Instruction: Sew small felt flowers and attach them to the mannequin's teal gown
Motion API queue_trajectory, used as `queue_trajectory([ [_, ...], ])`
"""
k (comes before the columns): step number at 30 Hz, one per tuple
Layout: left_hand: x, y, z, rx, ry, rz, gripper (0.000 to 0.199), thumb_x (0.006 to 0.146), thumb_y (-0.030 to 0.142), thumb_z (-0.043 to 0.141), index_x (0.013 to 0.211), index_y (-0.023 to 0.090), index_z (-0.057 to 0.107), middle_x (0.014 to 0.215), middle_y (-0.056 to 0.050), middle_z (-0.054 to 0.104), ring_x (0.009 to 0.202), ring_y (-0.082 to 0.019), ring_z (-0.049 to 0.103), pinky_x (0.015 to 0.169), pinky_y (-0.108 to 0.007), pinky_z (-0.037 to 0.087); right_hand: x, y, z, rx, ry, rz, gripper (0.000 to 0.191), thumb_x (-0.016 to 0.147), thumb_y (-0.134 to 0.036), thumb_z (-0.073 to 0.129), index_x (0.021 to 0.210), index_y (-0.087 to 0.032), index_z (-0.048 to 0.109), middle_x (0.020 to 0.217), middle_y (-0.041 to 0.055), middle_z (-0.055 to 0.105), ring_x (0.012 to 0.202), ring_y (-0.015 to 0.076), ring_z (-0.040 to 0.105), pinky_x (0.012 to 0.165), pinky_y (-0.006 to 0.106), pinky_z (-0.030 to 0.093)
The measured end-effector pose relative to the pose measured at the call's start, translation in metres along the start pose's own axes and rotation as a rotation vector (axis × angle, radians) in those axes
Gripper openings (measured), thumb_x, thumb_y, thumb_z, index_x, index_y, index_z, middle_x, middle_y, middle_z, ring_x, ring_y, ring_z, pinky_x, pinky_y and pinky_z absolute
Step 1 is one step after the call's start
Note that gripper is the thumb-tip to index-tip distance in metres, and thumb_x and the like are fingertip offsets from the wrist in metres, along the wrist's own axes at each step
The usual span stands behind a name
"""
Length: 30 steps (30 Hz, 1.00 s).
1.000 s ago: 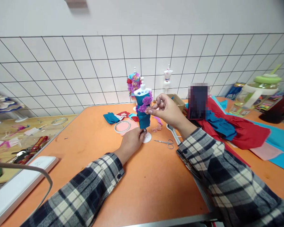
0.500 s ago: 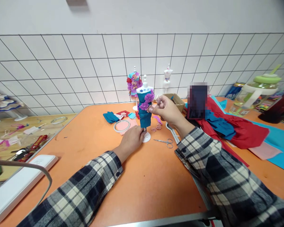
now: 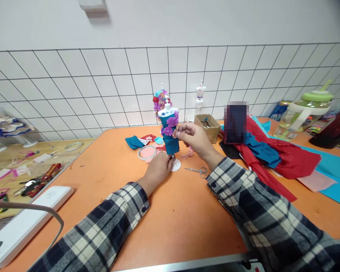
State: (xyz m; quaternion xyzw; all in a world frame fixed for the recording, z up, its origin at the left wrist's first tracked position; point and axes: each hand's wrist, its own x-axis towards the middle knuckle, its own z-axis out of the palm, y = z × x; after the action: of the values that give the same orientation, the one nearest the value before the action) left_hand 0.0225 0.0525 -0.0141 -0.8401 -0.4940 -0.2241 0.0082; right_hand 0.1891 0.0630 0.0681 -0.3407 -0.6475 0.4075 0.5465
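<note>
Grips the thin stem of a small mannequin [image 3: 168, 110] with the left hand [image 3: 158, 166], clamped low down, just above the round white base [image 3: 176, 165] resting on the orange table [image 3: 172, 230]. Holds this mannequin nearly upright near the middle of the table, leaning slightly to the left at the top. Has it dressed in a teal dress [image 3: 170, 144], trimmed with purple flowers [image 3: 172, 121] set slantwise down the front. Holds the right hand [image 3: 195, 139] against the right-hand side of the dress, with the tips of thumb and forefinger together, seemingly on a small peach trim [image 3: 175, 132], though too small in this view to be certain. Has small scissors [image 3: 197, 170] lying just beside the base on the right, and more peach trimmings [image 3: 190, 152] behind them. Has a white ring [image 3: 138, 153] and a teal scrap [image 3: 134, 142] beyond the left hand, with a white power bank [image 3: 31, 224] well apart at the left edge of the table. Faces a tiled wall [image 3: 113, 87], with a second mannequin [image 3: 159, 103] in purple and red close behind the first and partly hidden by it, and a white mannequin [image 3: 200, 97] farther right. Has a cardboard box [image 3: 213, 132] just beyond the right hand, then red cloth [image 3: 297, 158] and a green-lidded jug [image 3: 296, 121] farther to the right.
</note>
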Motion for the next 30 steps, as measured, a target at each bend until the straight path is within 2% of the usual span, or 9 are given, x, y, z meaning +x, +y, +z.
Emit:
queue_trajectory([
  [7,0.000,0.000,-0.001,-0.011,0.012,0.023,0.017,0.091,0.024,0.045,0.088,0.018,0.061,0.090,-0.009,0.068,0.086,-0.024,0.061,0.072,-0.034,0.044,-0.001,0.000,0.002,-0.081,0.081,-0.017,0.031,0.068,-0.043,0.071,0.068,-0.019,0.051,0.061,-0.0029,0.053,0.052,0.0092,0.045,0.045,0.022,0.035],
  [13,0.001,-0.012,0.001,-0.041,-0.024,-0.158,0.023,0.093,0.031,0.042,0.089,0.020,0.062,0.085,-0.007,0.069,0.079,-0.023,0.063,0.064,-0.030,0.042,-0.001,0.004,-0.005,-0.066,0.004,0.076,0.031,0.075,-0.050,0.063,0.077,-0.021,0.053,0.065,-0.0022,0.057,0.048,0.0099,0.049,0.042,0.022,0.037],
  [15,0.001,-0.018,0.002,-0.030,-0.005,-0.202,0.025,0.093,0.033,0.043,0.089,0.019,0.063,0.086,-0.008,0.070,0.081,-0.023,0.064,0.065,-0.030,0.043,0.003,0.011,-0.012,-0.281,0.022,0.119,0.028,0.080,-0.048,0.059,0.073,-0.020,0.054,0.061,-0.0020,0.056,0.046,0.0105,0.047,0.044,0.023,0.037],
  [17,0.002,-0.022,0.004,-0.034,0.019,-0.213,0.025,0.092,0.033,0.043,0.090,0.019,0.063,0.088,-0.008,0.070,0.082,-0.023,0.064,0.066,-0.031,0.043,0.007,0.021,-0.020,-0.662,-0.055,0.152,0.023,0.079,-0.039,0.061,0.068,-0.019,0.059,0.062,0.0011,0.060,0.055,0.0142,0.054,0.052,0.025,0.040],
  [20,0.002,-0.024,0.006,-0.065,0.040,-0.202,0.024,0.091,0.032,0.045,0.090,0.019,0.064,0.089,-0.007,0.071,0.081,-0.023,0.063,0.065,-0.030,0.042,0.009,0.039,-0.031,-1.099,-0.231,0.253,0.011,0.077,-0.028,0.062,0.080,-0.023,0.072,0.088,0.0047,0.071,0.085,0.0214,0.063,0.068,0.028,0.044],
  [22,0.002,-0.025,0.007,-0.103,0.047,-0.201,0.023,0.091,0.032,0.046,0.089,0.019,0.065,0.088,-0.007,0.071,0.079,-0.022,0.063,0.063,-0.029,0.040,0.008,0.049,-0.037,-1.212,-0.261,0.339,0.018,0.078,-0.024,0.061,0.091,-0.025,0.074,0.101,0.0069,0.072,0.096,0.0240,0.063,0.074,0.029,0.044],
  [24,0.002,-0.026,0.008,-0.145,0.051,-0.212,0.024,0.090,0.033,0.047,0.089,0.019,0.066,0.086,-0.005,0.071,0.076,-0.021,0.062,0.060,-0.028,0.039,0.008,0.056,-0.042,-1.261,-0.234,0.402,0.021,0.078,-0.024,0.061,0.094,-0.020,0.074,0.103,0.0127,0.071,0.098,0.0276,0.064,0.077,0.033,0.045],
  [27,0.002,-0.027,0.010,-0.182,0.050,-0.224,0.025,0.089,0.033,0.047,0.088,0.020,0.067,0.084,-0.004,0.071,0.074,-0.020,0.062,0.059,-0.027,0.037,0.008,0.064,-0.047,-1.292,-0.192,0.470,0.028,0.076,-0.033,0.064,0.094,-0.014,0.073,0.102,0.0190,0.070,0.096,0.0317,0.064,0.075,0.036,0.046],
  [30,0.002,-0.027,0.010,-0.197,0.052,-0.225,0.025,0.089,0.034,0.048,0.086,0.020,0.068,0.082,-0.003,0.071,0.074,-0.019,0.062,0.058,-0.027,0.038,0.008,0.069,-0.048,-1.288,-0.183,0.512,0.036,0.073,-0.043,0.066,0.093,-0.014,0.072,0.101,0.0188,0.070,0.093,0.0316,0.065,0.072,0.035,0.047],
])
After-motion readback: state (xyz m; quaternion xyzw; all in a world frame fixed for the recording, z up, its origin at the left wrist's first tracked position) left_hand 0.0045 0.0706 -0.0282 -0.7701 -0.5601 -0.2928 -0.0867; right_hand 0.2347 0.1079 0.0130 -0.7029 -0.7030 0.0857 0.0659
